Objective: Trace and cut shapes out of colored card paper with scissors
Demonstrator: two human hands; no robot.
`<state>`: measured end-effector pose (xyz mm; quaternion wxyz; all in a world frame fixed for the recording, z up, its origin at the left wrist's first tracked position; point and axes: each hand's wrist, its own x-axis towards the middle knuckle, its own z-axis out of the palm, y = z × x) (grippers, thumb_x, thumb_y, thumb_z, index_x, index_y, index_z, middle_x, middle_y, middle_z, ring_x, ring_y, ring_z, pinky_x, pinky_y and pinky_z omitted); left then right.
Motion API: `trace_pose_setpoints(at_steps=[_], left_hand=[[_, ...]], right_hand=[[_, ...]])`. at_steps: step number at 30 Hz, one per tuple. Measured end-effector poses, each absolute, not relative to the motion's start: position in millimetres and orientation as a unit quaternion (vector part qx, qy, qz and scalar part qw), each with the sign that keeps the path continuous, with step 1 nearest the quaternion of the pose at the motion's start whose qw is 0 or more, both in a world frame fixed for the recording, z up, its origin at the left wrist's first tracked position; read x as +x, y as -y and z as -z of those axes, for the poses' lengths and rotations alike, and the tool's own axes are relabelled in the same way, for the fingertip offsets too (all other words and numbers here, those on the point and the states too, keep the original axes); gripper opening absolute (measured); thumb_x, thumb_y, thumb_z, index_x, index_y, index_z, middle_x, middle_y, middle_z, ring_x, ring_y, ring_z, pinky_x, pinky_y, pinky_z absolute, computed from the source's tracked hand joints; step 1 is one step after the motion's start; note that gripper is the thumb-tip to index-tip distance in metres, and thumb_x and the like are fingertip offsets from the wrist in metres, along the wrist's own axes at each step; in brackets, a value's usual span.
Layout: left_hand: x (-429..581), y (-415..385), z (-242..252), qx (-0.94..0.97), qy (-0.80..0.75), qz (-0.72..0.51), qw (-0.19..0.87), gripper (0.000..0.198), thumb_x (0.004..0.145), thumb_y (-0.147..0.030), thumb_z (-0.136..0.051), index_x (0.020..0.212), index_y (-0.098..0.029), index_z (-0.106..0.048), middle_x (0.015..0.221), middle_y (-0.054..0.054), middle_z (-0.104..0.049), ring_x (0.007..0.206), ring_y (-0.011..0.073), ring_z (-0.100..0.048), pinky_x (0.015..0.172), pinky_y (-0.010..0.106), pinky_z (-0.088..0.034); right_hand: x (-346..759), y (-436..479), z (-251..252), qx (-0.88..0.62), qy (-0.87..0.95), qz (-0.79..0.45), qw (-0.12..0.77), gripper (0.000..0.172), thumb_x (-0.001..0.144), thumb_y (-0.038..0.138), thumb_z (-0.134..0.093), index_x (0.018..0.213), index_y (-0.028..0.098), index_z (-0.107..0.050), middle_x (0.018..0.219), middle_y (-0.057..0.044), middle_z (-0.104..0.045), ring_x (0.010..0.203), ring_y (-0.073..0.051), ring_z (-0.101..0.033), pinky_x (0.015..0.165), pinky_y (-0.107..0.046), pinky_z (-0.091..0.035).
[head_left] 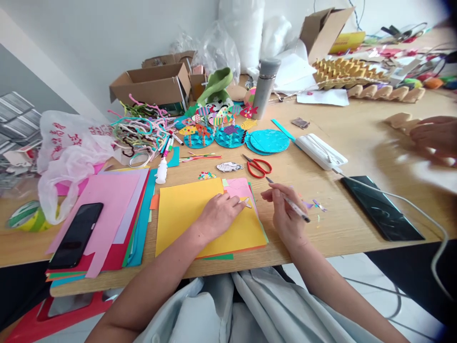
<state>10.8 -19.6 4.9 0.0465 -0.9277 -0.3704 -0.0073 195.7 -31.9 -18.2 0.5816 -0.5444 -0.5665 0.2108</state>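
Right hand [287,216]: fingers curled closed about a slim pale-barrelled pen [295,208], narrow end aimed forward, clear of the paper. Light, stiff, probably smooth; best gripped along the lower barrel.

Left hand [221,212]: fingers bent and close together, tips on a small white paper cutout [245,203]; pinched or only pressed, cannot tell. Cutout sits right at the fingertips, on a yellow sheet [182,205], to the left of the pen. Would expect it nearly weightless, easily bent, torn or creased; take it by an edge. Markings too small to read.

Just beyond the fingers: pink sheet [238,186] partly under the yellow one; red-handled scissors [254,161], lying near the pen's narrow end. Left of them, a black-and-white fish cutout [228,166], flat on the wooden surface [332,186], apart from both hands; likely thin, fins the weak spots.

Farther out: colourful paper fish [202,131] standing on blue bases [197,141].
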Motion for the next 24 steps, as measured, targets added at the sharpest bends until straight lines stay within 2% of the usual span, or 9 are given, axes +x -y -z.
trace_pose_setpoints(at_steps=[7,17,24], left_hand=[[12.6,22.2,-8.1,-0.918,0.393,0.029,0.038,0.028,0.092,-0.018,-0.043,0.120,-0.020,-0.050,0.100,0.005,-0.061,0.091,0.0182,-0.055,0.077,0.031,-0.044],[2.5,19.4,-21.5,-0.902,0.423,0.071,-0.053,0.025,0.085,-0.006,-0.046,0.104,-0.017,-0.056,0.100,0.005,-0.059,0.097,0.0175,-0.054,0.086,0.029,-0.045],[-22.3,27.6,-40.6,-0.854,0.502,0.098,-0.096,0.018,0.087,-0.013,-0.047,0.097,-0.018,-0.060,0.099,0.006,-0.059,0.097,0.0192,-0.053,0.086,0.033,-0.045]], right_hand=[[196.7,29.4,13.3,-0.501,0.716,-0.167,0.456,0.012,0.089,0.020,-0.051,0.096,0.024,-0.060,0.089,-0.005,-0.068,0.083,-0.020,-0.063,0.075,-0.035,-0.049],[199.2,28.0,15.9,-0.494,0.717,-0.157,0.465,0.011,0.087,0.019,-0.055,0.097,0.023,-0.060,0.089,-0.005,-0.064,0.082,-0.020,-0.060,0.072,-0.035,-0.048],[196.5,24.3,21.1,-0.433,0.807,-0.154,0.372,0.029,0.088,0.024,-0.056,0.117,0.025,-0.055,0.099,-0.007,-0.064,0.100,-0.026,-0.055,0.083,-0.041,-0.047]])
